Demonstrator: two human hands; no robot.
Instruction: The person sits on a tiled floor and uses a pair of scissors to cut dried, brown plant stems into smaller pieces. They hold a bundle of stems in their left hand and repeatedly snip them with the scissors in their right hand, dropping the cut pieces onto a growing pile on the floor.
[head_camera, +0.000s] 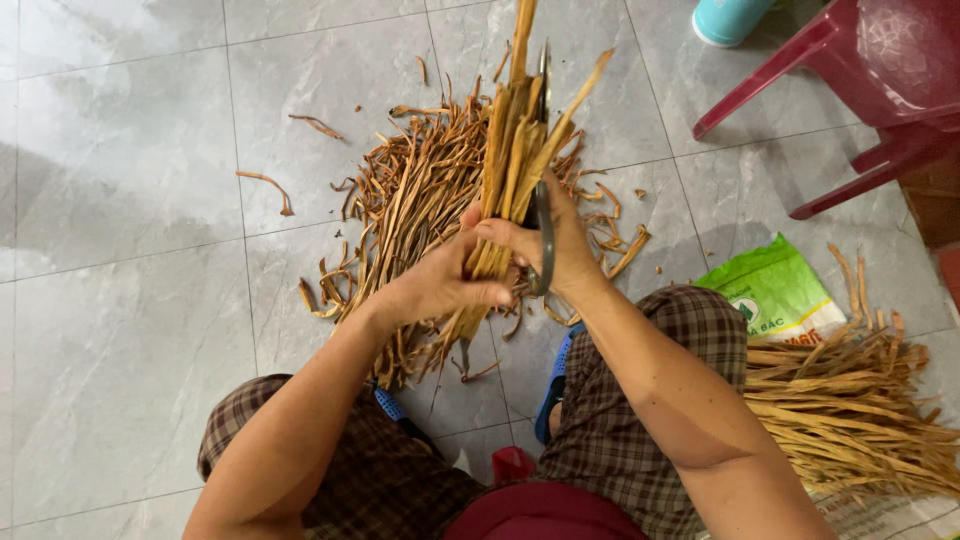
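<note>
My left hand (437, 283) is closed around the lower part of a bunch of dry tan strips (515, 140) held upright over the floor. My right hand (560, 245) grips a pair of metal scissors (544, 215), whose blades run up alongside the bunch to the top of the frame. Both hands touch at the bunch. Below them a heap of cut brown trimmings (420, 205) lies spread on the grey floor tiles (120, 300). My knees in checked trousers frame the lower view.
A second pile of long tan strips (845, 405) lies at the right on a green and white sack (775, 290). A dark red plastic chair (870, 70) stands at the top right, a teal container (728, 18) beside it. Stray trimmings (270, 185) dot the tiles.
</note>
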